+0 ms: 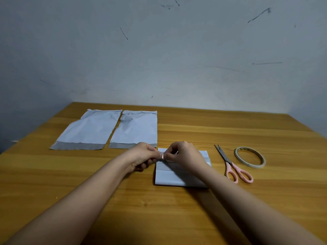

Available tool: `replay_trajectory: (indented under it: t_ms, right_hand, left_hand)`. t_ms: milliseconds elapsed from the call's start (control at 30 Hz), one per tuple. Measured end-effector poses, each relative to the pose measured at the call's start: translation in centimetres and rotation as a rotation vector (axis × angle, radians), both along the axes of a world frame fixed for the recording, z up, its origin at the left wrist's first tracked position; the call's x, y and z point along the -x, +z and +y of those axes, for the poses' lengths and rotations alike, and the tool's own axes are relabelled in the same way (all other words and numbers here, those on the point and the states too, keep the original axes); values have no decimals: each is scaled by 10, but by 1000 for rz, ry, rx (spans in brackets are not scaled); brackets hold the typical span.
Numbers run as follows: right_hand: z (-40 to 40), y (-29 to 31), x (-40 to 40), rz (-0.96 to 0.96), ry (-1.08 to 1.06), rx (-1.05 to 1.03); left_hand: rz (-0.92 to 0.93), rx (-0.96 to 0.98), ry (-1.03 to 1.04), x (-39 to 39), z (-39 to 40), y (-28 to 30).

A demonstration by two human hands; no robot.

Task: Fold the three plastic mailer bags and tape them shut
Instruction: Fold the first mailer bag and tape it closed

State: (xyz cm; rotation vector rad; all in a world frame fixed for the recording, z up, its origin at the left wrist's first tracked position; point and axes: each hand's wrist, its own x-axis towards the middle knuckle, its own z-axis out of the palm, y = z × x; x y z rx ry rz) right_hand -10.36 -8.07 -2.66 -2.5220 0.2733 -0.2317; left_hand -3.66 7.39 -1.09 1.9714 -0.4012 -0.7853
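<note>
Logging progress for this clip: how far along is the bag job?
One bag is folded. Left hand and right hand pinch a tape piece over it, not yet stuck. Two flat bags remain. Scissors and tape roll lie idle.

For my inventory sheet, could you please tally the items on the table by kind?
Flat mailer bags: 2
Folded mailer bag: 1
Pink-handled scissors: 1
Tape roll: 1
Small tape piece, pinched between both hands: 1
Total: 6
</note>
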Motion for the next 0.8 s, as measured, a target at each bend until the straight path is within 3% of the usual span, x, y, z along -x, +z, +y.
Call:
replay_trajectory:
  t_ms: [467, 800]
  right_hand:
    - [12, 3, 6, -115, 24, 380]
    - [14, 6, 9, -143, 42, 407]
  left_hand:
    - [-85, -39, 31, 2, -6, -4]
    - [-105, -35, 11, 0, -5, -5]
